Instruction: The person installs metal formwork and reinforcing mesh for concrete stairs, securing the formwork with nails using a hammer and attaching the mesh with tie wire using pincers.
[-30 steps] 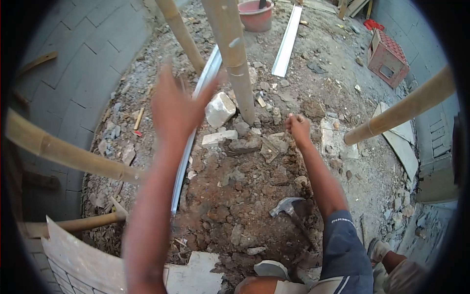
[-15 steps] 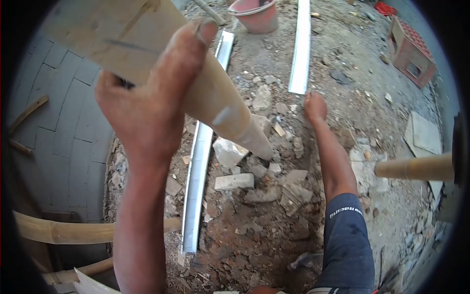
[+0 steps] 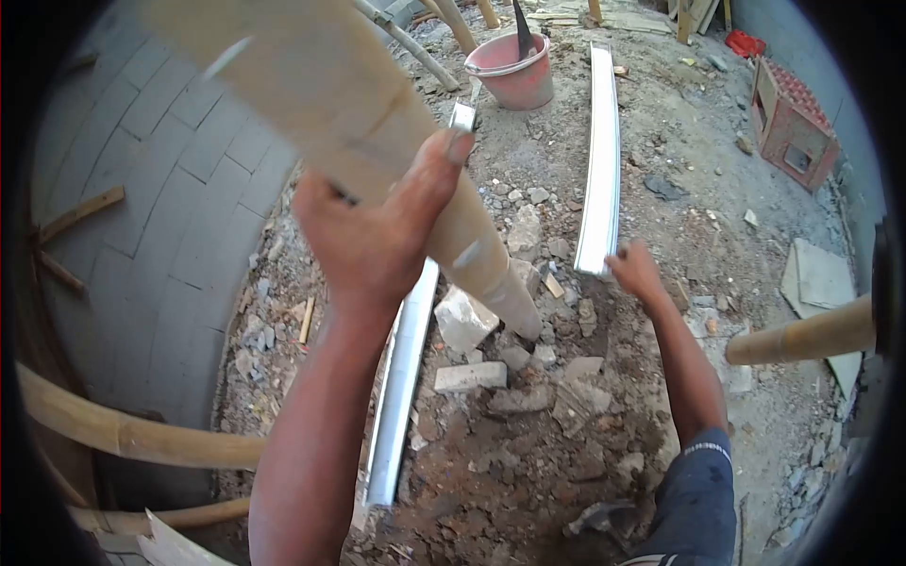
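Observation:
My left hand [image 3: 387, 226] is wrapped round a thick bamboo pole [image 3: 472, 241], which slants from the upper left down to the rubble. The thumb shows on its near side. My right hand [image 3: 639, 271] pinches the lower end of a long, shiny metal channel [image 3: 598, 160] that lies lengthwise on the ground. Another metal channel [image 3: 398, 396] runs behind the pole and beside my left forearm, partly hidden by them. Broken stones [image 3: 464, 319] and a pale block [image 3: 471, 377] surround the pole's foot.
A pink bucket [image 3: 514, 85] with a dark tool in it stands at the top. A red crate [image 3: 796, 132] lies at the upper right. Bamboo poles jut in from the right [image 3: 802, 330] and the left [image 3: 142, 434]. A grey block wall [image 3: 179, 160] rises on the left.
The view has shifted, showing more ground at the top. My right hand and the channel end appear lower in the frame. My left hand still holds the pole and appears farther right.

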Available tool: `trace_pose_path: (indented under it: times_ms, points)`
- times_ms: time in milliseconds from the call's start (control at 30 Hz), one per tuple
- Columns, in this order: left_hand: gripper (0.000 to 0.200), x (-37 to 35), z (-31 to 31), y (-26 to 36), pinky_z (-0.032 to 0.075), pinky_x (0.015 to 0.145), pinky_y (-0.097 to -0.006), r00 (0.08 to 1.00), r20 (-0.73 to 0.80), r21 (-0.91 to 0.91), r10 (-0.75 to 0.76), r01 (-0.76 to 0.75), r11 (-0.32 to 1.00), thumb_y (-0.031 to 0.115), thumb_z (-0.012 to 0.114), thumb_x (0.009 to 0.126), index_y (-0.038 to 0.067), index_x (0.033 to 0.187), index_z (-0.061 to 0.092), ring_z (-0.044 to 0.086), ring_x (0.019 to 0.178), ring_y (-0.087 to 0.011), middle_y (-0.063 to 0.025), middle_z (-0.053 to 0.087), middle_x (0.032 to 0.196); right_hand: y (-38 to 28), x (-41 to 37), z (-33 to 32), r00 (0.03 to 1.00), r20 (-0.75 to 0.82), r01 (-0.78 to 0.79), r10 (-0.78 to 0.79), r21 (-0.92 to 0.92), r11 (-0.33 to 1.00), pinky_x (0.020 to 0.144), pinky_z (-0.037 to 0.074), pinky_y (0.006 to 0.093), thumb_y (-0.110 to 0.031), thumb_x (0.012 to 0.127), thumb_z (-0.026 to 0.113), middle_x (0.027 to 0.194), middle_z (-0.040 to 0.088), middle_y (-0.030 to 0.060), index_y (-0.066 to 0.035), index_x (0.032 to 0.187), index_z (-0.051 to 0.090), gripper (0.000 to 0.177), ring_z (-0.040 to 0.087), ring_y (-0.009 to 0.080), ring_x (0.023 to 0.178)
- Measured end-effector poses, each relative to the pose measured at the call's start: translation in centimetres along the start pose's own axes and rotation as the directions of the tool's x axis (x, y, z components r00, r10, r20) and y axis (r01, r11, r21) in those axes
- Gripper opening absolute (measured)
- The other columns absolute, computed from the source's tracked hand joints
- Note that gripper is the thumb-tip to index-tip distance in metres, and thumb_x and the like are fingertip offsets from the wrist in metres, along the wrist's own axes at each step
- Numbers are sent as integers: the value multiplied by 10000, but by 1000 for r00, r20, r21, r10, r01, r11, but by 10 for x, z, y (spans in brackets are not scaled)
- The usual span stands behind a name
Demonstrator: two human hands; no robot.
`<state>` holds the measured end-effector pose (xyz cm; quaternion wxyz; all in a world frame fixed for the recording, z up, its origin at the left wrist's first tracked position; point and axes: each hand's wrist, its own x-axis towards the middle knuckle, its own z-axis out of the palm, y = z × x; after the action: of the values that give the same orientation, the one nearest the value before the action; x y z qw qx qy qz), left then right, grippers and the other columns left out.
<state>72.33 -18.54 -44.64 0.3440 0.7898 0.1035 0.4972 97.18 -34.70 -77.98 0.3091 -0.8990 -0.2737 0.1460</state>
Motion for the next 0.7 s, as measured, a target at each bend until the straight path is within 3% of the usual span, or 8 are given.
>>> trace_pose_path:
  times_ms: [133, 267, 367, 400, 467, 633, 667, 700]
  points:
    - [495, -7, -5, 19, 581, 712, -360, 996, -29, 72, -89, 91, 993, 381, 816, 794, -22, 1043, 672, 720, 777, -226, -131, 725, 865, -9, -189, -43, 963, 258, 16, -73, 215, 976, 616, 523, 370, -238, 825, 707, 699, 691, 151, -27, 785, 732, 216, 679, 235, 660]
    - [861, -97, -30, 25, 524, 896, -474, 845, 83, 753, -528, 294, 589, 706, 666, 774, -9, 1247, 595, 666, 1048, -383, -222, 690, 1113, -60, -381, -60, 795, 602, -452, 72, 509, 732, 607, 519, 283, -161, 872, 734, 817, 697, 51, -14, 991, 699, 192, 638, 117, 685]
    - [1123, -245, -59, 64, 453, 1030, -469, 272, 381, 761, -884, 451, 467, 856, 531, 748, -87, 1356, 497, 571, 1208, -445, -363, 560, 1277, -55, -494, -8, 674, 736, -519, -67, 536, 666, 619, 499, 281, -179, 892, 713, 776, 672, 43, -10, 1022, 688, 215, 614, 111, 695]
    - [1090, -325, -67, 56, 475, 982, -467, 436, 378, 746, -817, 378, 548, 879, 507, 735, -64, 1275, 597, 613, 1152, -428, -328, 626, 1199, -54, -530, 17, 672, 738, -538, -54, 538, 648, 617, 497, 274, -155, 898, 704, 775, 665, 40, -11, 1029, 686, 196, 606, 114, 680]
    - [1007, -402, -92, 70, 495, 905, -452, 4, 584, 653, -811, 591, 473, 862, 559, 715, -35, 1153, 692, 664, 1045, -380, -280, 688, 1087, -65, -582, 34, 522, 829, -602, -200, 524, 603, 691, 523, 281, -147, 931, 687, 868, 675, 42, -1, 1020, 678, 172, 615, 105, 746]
    - [892, -526, -160, 153, 505, 826, -421, 19, 552, 458, -834, 829, 321, 757, 707, 639, -38, 1041, 733, 680, 908, -314, -235, 715, 965, -45, -657, 55, 44, 900, -385, -434, 416, 824, 765, 532, 279, -296, 947, 687, 950, 709, 61, 0, 1117, 682, 342, 660, 134, 877]
    - [878, -548, -171, 166, 510, 822, -424, 32, 562, 431, -826, 842, 325, 733, 729, 624, -41, 1037, 732, 685, 909, -324, -240, 715, 961, -40, -638, 49, -67, 879, 179, -473, 477, 861, 789, 541, 315, -302, 910, 702, 932, 716, 71, -28, 1075, 704, 320, 676, 189, 832]
    - [865, -568, -179, 184, 517, 820, -433, 48, 535, 477, -843, 806, 349, 717, 743, 610, -42, 1026, 733, 687, 925, -343, -246, 716, 971, -24, -626, 42, 49, 890, -27, -453, 454, 890, 794, 552, 342, -246, 860, 715, 897, 726, 70, -32, 967, 730, 239, 694, 210, 837]
